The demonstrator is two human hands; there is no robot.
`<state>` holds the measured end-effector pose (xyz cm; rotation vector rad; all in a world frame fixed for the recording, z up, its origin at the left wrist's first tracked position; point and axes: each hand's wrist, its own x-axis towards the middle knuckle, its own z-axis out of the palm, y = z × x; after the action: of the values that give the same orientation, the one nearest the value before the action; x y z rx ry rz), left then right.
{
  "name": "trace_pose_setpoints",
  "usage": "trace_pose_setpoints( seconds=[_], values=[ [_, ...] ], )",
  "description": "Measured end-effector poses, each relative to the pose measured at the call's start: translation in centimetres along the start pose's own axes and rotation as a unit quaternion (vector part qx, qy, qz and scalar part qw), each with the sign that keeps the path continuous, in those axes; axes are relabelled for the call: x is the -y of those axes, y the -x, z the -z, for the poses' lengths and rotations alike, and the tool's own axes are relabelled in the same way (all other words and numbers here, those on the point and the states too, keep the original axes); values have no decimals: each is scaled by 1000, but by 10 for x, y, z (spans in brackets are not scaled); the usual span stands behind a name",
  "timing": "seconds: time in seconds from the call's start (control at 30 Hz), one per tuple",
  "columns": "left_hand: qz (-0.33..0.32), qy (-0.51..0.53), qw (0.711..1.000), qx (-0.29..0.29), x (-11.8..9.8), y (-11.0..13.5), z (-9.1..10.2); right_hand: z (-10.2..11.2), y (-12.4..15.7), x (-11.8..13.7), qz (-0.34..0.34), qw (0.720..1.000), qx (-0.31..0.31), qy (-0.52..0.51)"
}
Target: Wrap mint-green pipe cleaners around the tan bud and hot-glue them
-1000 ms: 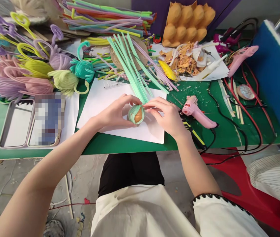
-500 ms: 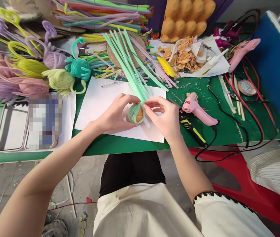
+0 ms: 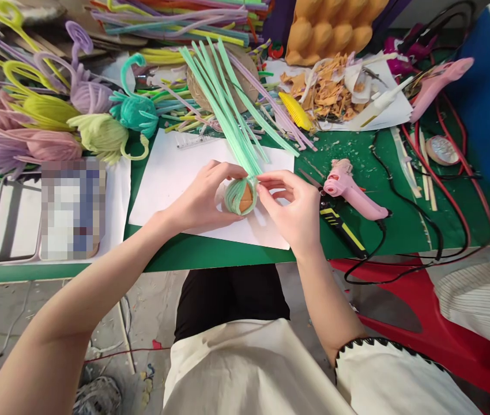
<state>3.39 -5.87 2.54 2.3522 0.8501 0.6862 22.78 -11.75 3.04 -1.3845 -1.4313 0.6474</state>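
Note:
A bundle of mint-green pipe cleaners (image 3: 227, 109) fans out away from me over a white sheet of paper (image 3: 162, 190). Its near ends curve round an orange-brown core (image 3: 246, 200), part of which shows bare on the right side. My left hand (image 3: 208, 196) is closed round this wrapped ball, thumb below and fingers above. With thumb and index finger pinched, my right hand (image 3: 286, 199) grips the pipe cleaners at the ball's upper right edge. The fingertips hide just where the strands meet.
Right of the paper lie a pink glue gun (image 3: 353, 193) and black-and-yellow pliers or scissors (image 3: 342, 227). Finished pipe-cleaner swans (image 3: 55, 115) crowd the left, behind an open metal tin (image 3: 14, 222). An orange egg tray (image 3: 331, 31) and orange scraps (image 3: 327, 86) are at the back.
My right fingers have shifted slightly right along the ball's edge, still pinching. More of the orange-brown core shows. The whole view has moved a little; my left hand keeps its hold.

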Motion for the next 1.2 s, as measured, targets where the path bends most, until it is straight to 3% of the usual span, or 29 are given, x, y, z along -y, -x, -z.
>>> trace_pose_setpoints(
  seconds=[0.53,1.03,1.2],
  values=[
    [5,-5,1000,1,2,1,-1,-7,3,-3,-10,999,-37,-7],
    [0,-5,1000,-8,3,2,-2,-8,1,-4,66,993,-12,92],
    [7,-9,1000,-3,2,1,-1,-10,1,-3,35,998,-13,54]
  ],
)
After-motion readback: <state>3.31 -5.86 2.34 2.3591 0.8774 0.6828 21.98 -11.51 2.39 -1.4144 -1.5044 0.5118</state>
